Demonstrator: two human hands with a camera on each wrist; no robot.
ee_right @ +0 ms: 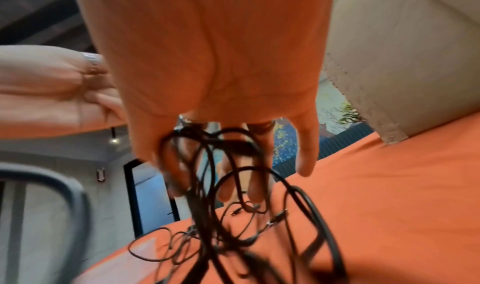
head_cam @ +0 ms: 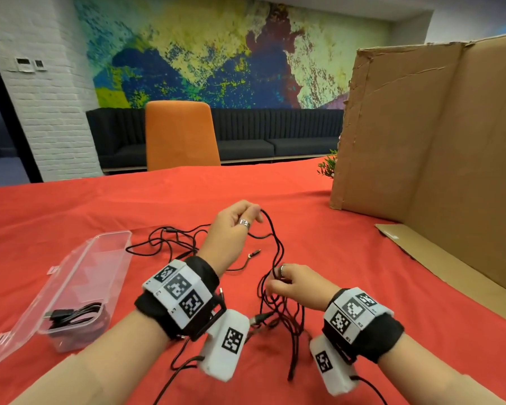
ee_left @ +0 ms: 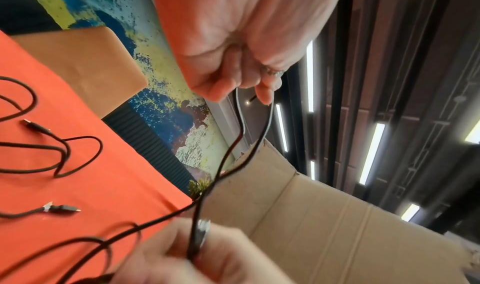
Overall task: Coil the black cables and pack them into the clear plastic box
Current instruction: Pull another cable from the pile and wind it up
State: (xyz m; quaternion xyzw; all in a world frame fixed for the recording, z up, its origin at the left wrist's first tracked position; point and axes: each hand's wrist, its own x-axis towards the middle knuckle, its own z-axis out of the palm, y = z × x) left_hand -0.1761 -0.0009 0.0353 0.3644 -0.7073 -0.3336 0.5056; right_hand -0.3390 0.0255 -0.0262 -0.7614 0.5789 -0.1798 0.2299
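My left hand [head_cam: 247,216] is raised above the red table and pinches a loop of a black cable [head_cam: 278,247]; the left wrist view shows the same cable [ee_left: 233,144] running down from its fingertips. Lower and nearer, my right hand [head_cam: 281,283] grips a bundle of hanging loops of that cable [ee_right: 207,165], which dangle toward the cloth. More loose black cables [head_cam: 170,241] lie tangled on the table behind my left wrist. The clear plastic box [head_cam: 70,290] lies open at the left, with one coiled black cable [head_cam: 76,315] in its near end.
A large brown cardboard box [head_cam: 435,147] stands at the right with a flap [head_cam: 450,261] lying on the red tablecloth [head_cam: 70,209]. An orange chair [head_cam: 181,135] is at the far table edge. A small green plant [head_cam: 327,166] peeks from behind the cardboard.
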